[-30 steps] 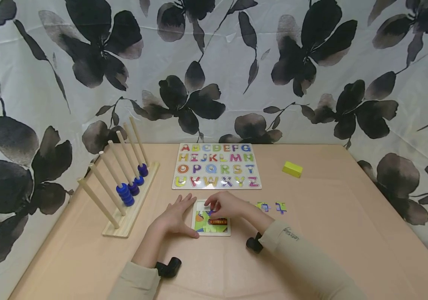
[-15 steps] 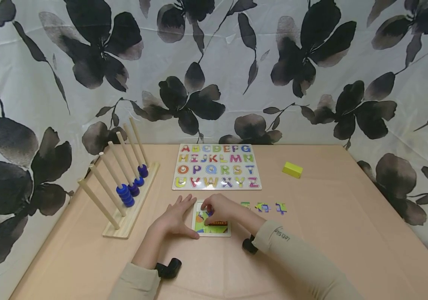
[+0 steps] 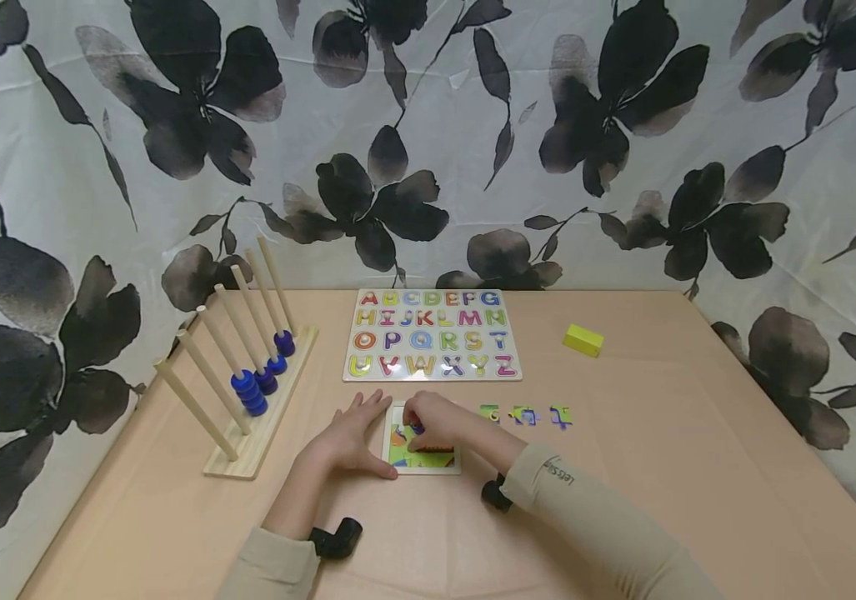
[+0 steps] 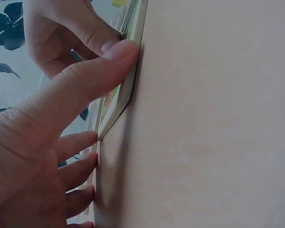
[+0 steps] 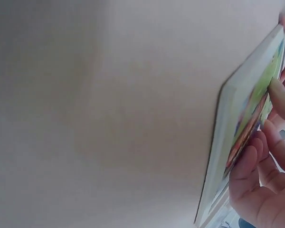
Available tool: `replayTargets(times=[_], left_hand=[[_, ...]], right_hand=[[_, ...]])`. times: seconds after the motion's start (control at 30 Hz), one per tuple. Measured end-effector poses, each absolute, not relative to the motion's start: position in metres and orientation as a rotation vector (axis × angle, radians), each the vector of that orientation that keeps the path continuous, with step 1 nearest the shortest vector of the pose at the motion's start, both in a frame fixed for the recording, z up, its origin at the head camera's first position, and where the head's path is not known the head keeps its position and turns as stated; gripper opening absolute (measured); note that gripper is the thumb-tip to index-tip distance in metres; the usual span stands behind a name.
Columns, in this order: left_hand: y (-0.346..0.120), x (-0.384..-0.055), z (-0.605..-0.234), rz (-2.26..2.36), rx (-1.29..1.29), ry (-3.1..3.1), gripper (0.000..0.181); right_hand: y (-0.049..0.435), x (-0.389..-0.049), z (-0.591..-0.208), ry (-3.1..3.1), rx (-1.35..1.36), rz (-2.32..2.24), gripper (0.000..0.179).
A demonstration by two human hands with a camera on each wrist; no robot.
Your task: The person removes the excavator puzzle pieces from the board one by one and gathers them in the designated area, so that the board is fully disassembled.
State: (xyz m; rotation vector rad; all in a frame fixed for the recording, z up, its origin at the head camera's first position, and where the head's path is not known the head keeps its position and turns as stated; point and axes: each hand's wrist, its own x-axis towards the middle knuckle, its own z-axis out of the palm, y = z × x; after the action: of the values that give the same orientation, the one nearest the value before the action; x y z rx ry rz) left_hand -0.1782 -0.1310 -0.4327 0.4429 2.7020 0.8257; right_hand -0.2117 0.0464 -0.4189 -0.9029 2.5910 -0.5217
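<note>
A small picture puzzle board (image 3: 428, 472) with a pale rim lies in front of the person, showing a green scene with an orange-brown figure. The left hand (image 3: 348, 437) spreads its fingers at the board's left side, with its thumb at the near left corner. In the left wrist view that thumb (image 4: 85, 78) lies along the board's edge. Over the board the right hand (image 3: 438, 421) pinches a small blue puzzle piece (image 3: 417, 429), mostly hidden by the fingers. The right wrist view has right-hand fingers (image 5: 249, 166) curled close on the picture.
Several loose puzzle pieces (image 3: 524, 415) lie in a row right of the board. Behind it is an alphabet board (image 3: 433, 375). A wooden peg rack (image 3: 232, 467) with blue rings stands at left, a yellow block (image 3: 583, 340) at back right. A floral cloth hangs behind the table.
The right hand has shifted slightly left and toward the person over the board, uncovering more of the loose pieces. The left hand has stayed in place.
</note>
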Motion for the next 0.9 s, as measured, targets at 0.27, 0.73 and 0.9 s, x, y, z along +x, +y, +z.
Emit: replayTargets(times=[0.27, 0.73, 0.9], left_hand=[[-0.131, -0.178, -0.433, 0.829, 0.451, 2.701, 0.105], [-0.131, -0.179, -0.434, 0.825, 0.458, 2.710, 0.106], [-0.131, -0.179, -0.435, 0.815, 0.459, 2.713, 0.107]], right_hand=[[0.045, -0.211, -0.421, 2.587, -0.876, -0.567, 0.027], [0.052, -0.219, -0.426, 2.536, -0.860, -0.804, 0.003], [0.056, -0.219, -0.425, 2.496, -0.817, -0.900, 0.004]])
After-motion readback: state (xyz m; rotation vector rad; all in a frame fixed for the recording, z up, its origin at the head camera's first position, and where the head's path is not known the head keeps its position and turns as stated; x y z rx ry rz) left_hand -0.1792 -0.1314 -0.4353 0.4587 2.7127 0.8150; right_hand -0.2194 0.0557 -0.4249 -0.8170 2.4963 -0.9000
